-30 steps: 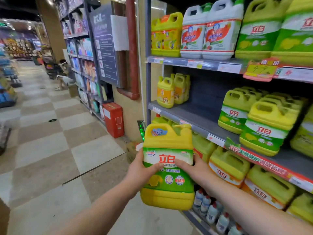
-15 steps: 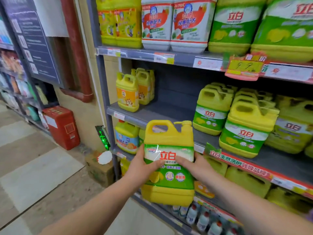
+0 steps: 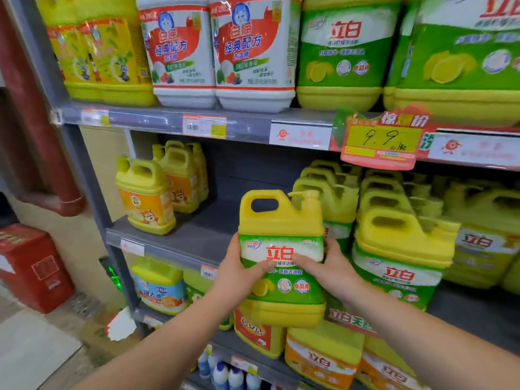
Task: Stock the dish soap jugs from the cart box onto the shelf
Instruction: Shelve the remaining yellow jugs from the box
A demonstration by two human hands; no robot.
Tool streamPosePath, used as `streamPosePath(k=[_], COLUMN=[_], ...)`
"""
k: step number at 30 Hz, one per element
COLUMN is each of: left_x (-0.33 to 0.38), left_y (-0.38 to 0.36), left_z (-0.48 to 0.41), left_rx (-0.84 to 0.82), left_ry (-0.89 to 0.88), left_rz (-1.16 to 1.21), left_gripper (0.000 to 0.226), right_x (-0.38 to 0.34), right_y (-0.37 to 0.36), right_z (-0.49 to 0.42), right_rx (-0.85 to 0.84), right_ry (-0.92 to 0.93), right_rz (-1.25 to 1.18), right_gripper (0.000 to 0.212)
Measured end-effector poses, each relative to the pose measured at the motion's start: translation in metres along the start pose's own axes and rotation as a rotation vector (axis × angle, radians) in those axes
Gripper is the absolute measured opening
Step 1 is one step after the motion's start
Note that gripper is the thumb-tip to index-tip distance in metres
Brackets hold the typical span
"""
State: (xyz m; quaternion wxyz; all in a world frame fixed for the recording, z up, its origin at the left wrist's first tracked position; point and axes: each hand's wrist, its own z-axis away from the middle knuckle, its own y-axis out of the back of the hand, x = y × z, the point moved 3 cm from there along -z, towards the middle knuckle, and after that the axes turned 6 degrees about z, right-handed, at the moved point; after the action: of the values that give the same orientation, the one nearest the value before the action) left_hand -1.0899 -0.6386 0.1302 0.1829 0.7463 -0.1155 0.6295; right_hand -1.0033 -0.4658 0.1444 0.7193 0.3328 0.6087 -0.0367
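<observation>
Head view: I hold the jug [image 3: 281,263] upright between both hands, with the left hand [image 3: 242,274] on its left side and the right hand [image 3: 329,268] on its right. Each thumb presses flat across the front label. The other fingers wrap behind the body and are hidden, so I report the jug as clamped from both sides. Compared with one second ago, the jug has risen from in front of the lower tier to the level of the middle shelf [image 3: 197,235], and I have closed on the rack; most of the aisle floor has left the frame. The jug is in the air in front of the shelf edge, with its base below the board. It faces the bare gap just left of the matching row [image 3: 399,249]. My judgement: transport is nearly complete and placement remains. Lift the base over the lip, then slide it in beside the row.
</observation>
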Motion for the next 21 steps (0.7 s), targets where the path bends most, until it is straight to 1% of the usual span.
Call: streamPosePath(k=[2, 5, 8, 11, 14, 16, 19, 21], left_x=[-0.002, -0.005, -0.013, -0.017, -0.019, -0.024, -0.036, -0.045], left_y=[-0.007, -0.016, -0.025, -0.033, -0.041, -0.047, -0.055, -0.058], left_z=[-0.016, -0.044, -0.064, -0.083, -0.1, -0.106, -0.107, -0.107], left_rx=[-0.023, -0.088, -0.158, -0.221, -0.267, -0.287, -0.301, -0.295], left_ry=[-0.013, -0.014, -0.012, -0.022, -0.055, -0.068, -0.078, -0.076], left_rz=[-0.022, -0.023, -0.05, -0.063, -0.06, -0.053, -0.035, -0.018], left_gripper=[0.066, 0.073, 0.067, 0.066, 0.072, 0.077, 0.079, 0.081], right_x=[0.004, 0.003, 0.002, -0.002, -0.007, -0.01, -0.016, -0.019], right_y=[0.006, 0.015, 0.019, 0.02, 0.022, 0.022, 0.025, 0.024], right_z=[-0.01, -0.021, -0.026, -0.028, -0.032, -0.034, -0.033, -0.033], right_rx=[0.02, 0.095, 0.185, 0.239, 0.3, 0.333, 0.389, 0.38], right_ry=[-0.004, -0.014, -0.043, -0.107, -0.173, -0.214, -0.225, -0.229], right_rz=[-0.021, 0.026, 0.1, 0.148, 0.182, 0.184, 0.131, 0.108], right_gripper=[0.076, 0.077, 0.081, 0.077, 0.072, 0.074, 0.079, 0.077])
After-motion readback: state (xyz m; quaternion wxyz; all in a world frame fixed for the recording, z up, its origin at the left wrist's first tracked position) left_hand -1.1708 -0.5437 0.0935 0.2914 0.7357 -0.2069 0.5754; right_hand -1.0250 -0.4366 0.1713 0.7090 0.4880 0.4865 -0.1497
